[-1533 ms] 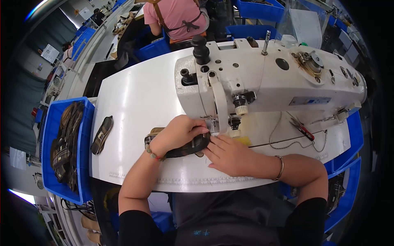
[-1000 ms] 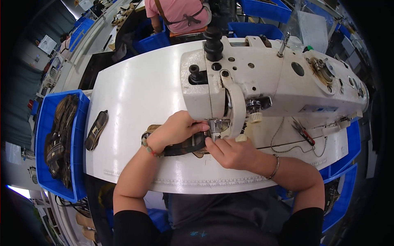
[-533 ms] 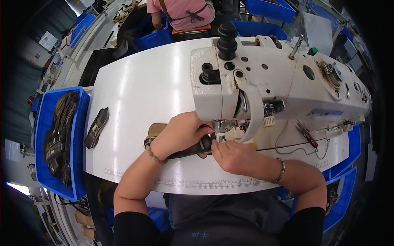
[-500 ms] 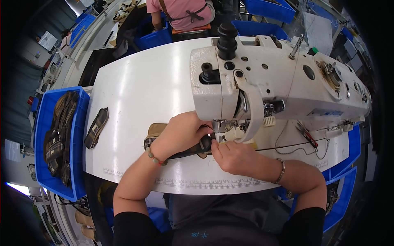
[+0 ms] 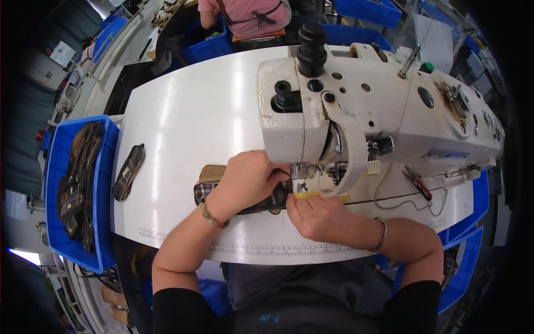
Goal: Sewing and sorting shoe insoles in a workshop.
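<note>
My left hand (image 5: pixel 247 179) is closed on a dark plaid, tan-lined fabric piece (image 5: pixel 208 188), like a shoe upper, its thumb and fingertips at the dark right edge just left of the presser foot. My right hand (image 5: pixel 322 217) is curled, thumb and forefinger pinched on the same piece's near right edge. The white sewing machine (image 5: pixel 389 122) stands over the work, its presser foot (image 5: pixel 302 170) just beyond my fingertips. A yellow guide strip (image 5: pixel 339 197) lies on the bed. Snips with red handles (image 5: pixel 420 186) on a cord lie to the right.
A blue bin (image 5: pixel 54 200) of plaid pieces stands left of the white table (image 5: pixel 183 111); a single piece (image 5: pixel 128 172) lies beside it. More blue bins (image 5: pixel 467 256) sit at the right. A co-worker in pink (image 5: pixel 245 14) sits beyond the table.
The machine sits farther right and higher in view as the camera shifts. My right fingers have drawn from outstretched into a curl at the piece's edge; my left hand still holds it.
</note>
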A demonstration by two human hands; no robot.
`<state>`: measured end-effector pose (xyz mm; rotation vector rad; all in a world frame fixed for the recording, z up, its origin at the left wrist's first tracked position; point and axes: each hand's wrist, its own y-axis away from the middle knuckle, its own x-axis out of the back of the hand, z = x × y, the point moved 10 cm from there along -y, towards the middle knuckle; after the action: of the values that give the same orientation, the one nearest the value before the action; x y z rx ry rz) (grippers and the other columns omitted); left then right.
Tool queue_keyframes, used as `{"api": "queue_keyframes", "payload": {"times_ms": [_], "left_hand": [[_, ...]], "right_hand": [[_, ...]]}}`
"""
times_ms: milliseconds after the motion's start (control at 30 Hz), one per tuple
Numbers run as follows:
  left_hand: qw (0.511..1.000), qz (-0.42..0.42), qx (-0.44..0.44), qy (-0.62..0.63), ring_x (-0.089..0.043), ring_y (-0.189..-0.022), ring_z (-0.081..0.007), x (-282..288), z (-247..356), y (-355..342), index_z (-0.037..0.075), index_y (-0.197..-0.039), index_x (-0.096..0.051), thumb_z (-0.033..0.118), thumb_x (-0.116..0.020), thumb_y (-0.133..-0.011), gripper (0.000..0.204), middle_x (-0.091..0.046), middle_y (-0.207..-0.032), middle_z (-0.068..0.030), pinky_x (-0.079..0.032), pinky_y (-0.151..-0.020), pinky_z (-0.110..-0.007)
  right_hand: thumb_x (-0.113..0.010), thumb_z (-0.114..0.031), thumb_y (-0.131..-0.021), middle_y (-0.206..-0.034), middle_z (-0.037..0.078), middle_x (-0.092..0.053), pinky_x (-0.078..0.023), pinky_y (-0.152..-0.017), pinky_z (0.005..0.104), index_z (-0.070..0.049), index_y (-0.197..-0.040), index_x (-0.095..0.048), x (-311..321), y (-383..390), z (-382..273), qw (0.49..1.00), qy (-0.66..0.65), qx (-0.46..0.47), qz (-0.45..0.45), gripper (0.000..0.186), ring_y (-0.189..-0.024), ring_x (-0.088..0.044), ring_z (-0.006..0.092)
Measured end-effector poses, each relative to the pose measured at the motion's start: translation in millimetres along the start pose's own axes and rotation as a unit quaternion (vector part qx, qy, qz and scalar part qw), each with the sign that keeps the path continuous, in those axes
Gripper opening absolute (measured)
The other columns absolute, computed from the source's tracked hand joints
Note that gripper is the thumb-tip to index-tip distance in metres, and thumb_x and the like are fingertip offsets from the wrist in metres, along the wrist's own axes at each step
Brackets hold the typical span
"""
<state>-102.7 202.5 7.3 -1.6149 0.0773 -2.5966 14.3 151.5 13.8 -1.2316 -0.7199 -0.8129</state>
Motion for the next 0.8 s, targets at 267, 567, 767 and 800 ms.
{"api": "queue_keyframes", "payload": {"times_ms": [267,567,767,800], "left_hand": [[0.999,0.027,-0.017,0.017,-0.066,-0.069,-0.0317,5.0,4.6,-1.3,0.012,-0.082,-0.075,0.019,-0.073,-0.077,0.009,-0.069,-0.074,-0.0110,-0.052,-0.063,-0.041],[0.997,0.063,-0.003,0.050,-0.066,-0.076,-0.0310,12.4,6.6,-2.3,0.009,-0.081,-0.072,0.014,-0.077,-0.072,0.011,-0.069,-0.077,-0.0087,-0.052,-0.065,-0.041],[0.997,0.024,0.000,0.080,-0.065,-0.076,-0.0314,1.7,2.2,-4.7,0.008,-0.085,-0.070,0.011,-0.076,-0.072,0.016,-0.069,-0.077,-0.0082,-0.052,-0.065,-0.041],[0.997,0.025,0.001,0.079,-0.065,-0.076,-0.0314,0.5,1.0,-5.0,0.008,-0.085,-0.070,0.011,-0.076,-0.072,0.016,-0.069,-0.077,-0.0082,-0.052,-0.065,-0.041]], "right_hand": [[-0.062,-0.009,-0.069,-0.061,0.001,-0.052,-0.040,-0.041,0.0219,0.004,-0.084,-0.065,0.2,0.3,2.6,1.000,-0.009,-0.017,-0.005,0.021,-0.053,-0.054,0.0092],[-0.061,-0.006,-0.071,-0.064,0.004,-0.057,-0.043,-0.041,0.0257,0.007,-0.101,-0.067,-5.7,3.4,7.8,0.994,-0.084,-0.050,-0.057,0.033,-0.054,-0.056,0.0126],[-0.061,-0.007,-0.071,-0.061,0.004,-0.056,-0.043,-0.041,0.0271,0.008,-0.104,-0.066,-7.8,5.3,5.5,0.994,-0.079,-0.045,-0.066,0.037,-0.052,-0.055,0.0134],[-0.061,-0.007,-0.071,-0.061,0.004,-0.055,-0.043,-0.041,0.0271,0.008,-0.105,-0.065,-8.1,5.4,5.1,0.994,-0.080,-0.043,-0.066,0.037,-0.052,-0.055,0.0133]]}}
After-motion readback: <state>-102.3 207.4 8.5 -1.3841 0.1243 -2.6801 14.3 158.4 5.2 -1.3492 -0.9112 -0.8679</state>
